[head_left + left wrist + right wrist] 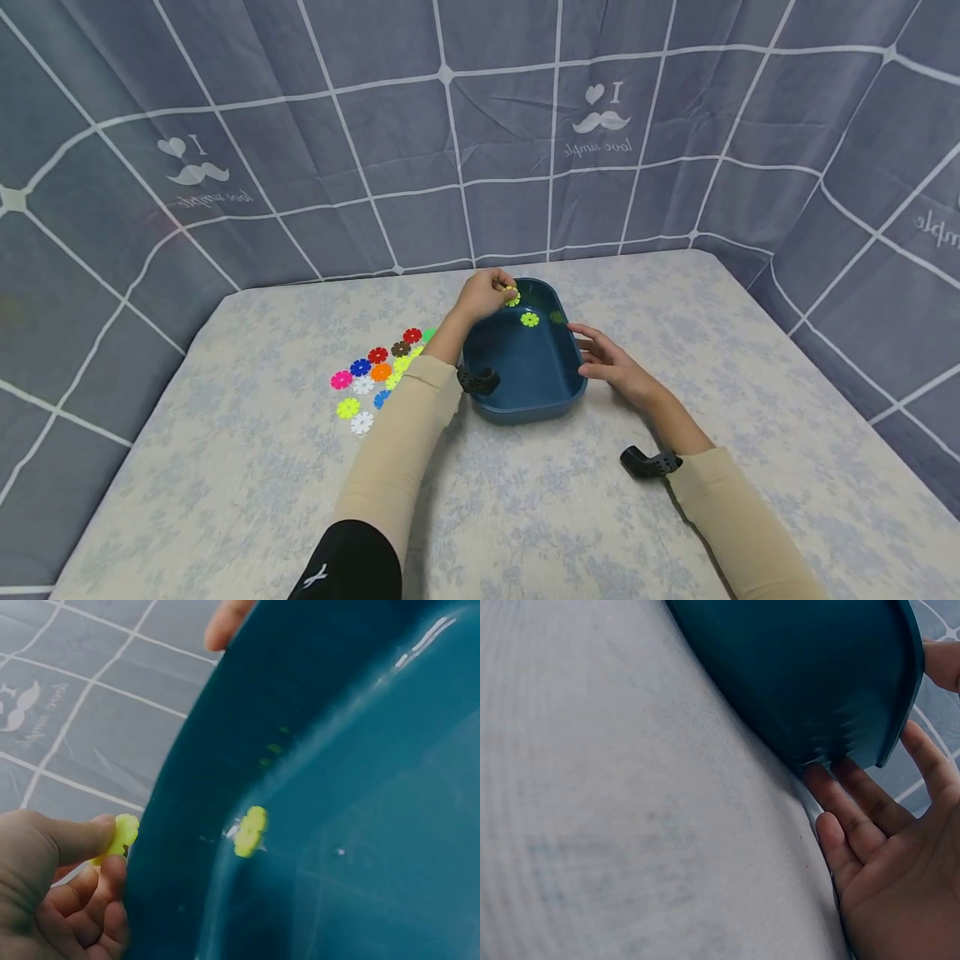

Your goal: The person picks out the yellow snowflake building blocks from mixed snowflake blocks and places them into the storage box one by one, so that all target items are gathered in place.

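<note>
A dark blue-green plastic basin (528, 412) stands on the table. At its far left corner my left hand (480, 296) pinches a yellow flower-shaped plastic disc (127, 829) between thumb and fingers, just beside the rim. Inside the basin is another yellow-green disc (251, 832), near the far end. A dim green patch (557, 317) shows on the inner right wall; whether it is a disc or a reflection I cannot tell. My right hand (900, 877) touches the basin's right outer side with its extended fingertips.
Several flower-shaped discs (381, 372) in pink, blue, red, white, orange and yellow lie left of the basin, partly hidden by my left arm. Black straps (649, 462) sit on both wrists. A grey-blue curtain (495, 133) with white lines hangs around the table (247, 467).
</note>
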### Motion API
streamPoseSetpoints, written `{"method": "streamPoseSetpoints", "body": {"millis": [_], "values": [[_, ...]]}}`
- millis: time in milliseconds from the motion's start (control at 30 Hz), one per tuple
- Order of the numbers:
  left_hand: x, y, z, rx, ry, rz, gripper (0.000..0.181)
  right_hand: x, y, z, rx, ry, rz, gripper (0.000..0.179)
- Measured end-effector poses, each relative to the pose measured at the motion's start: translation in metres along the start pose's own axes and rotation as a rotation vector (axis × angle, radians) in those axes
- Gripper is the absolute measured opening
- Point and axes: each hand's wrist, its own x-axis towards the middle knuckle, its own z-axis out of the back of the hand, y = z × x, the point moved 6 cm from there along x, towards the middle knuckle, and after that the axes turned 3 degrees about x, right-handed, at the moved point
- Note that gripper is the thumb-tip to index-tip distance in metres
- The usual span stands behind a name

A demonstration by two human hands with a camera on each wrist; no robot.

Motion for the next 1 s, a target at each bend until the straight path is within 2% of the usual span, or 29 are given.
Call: {"method": "streamPoseSetpoints", "body": {"millis": [367,600,1000], "values": [[-0.002,0.007,-0.018,0.003,0.077,0.066,0.019,0.0,0.001,-0.002,0.017,0.003,0.002,0.071],[0.002,0.01,-0.031,0.051,0.134,0.067,0.019,0.001,0.001,-0.002,0.026,0.003,-0.001,0.071],[0.003,0.006,-0.049,0.124,0.258,0.044,0.02,0.0,0.003,-0.003,0.025,0.009,0.008,0.069]]}}
